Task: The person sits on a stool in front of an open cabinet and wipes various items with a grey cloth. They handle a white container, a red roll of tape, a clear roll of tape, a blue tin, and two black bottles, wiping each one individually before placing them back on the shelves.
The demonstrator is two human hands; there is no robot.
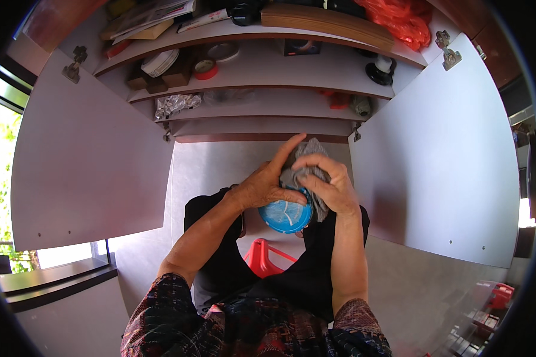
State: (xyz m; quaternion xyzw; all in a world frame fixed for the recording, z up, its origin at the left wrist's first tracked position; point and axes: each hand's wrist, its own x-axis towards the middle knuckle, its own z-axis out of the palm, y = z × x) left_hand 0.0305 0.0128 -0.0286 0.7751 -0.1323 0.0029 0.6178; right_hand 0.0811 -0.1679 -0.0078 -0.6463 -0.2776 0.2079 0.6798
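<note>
A round blue thing with a pale, shiny top (284, 215), like a tub or lid, is held above my knees; its underside is hidden. My left hand (265, 185) grips its far edge, thumb across the top and index finger stretched out toward the cupboard. A crumpled grey cloth (311, 149) hangs over the thing's right side and far edge. My right hand (335, 185) is closed on that cloth with fingers bent, pressing it near the blue rim. Both hands are close together.
An open cupboard stands ahead, its left door (95, 154) and right door (441, 160) swung out beside me. Shelves hold a red tape roll (205, 69), a red plastic bag (399, 24), brown cardboard (321, 22) and a black-based object (380, 70). A red stool (259, 259) shows between my legs.
</note>
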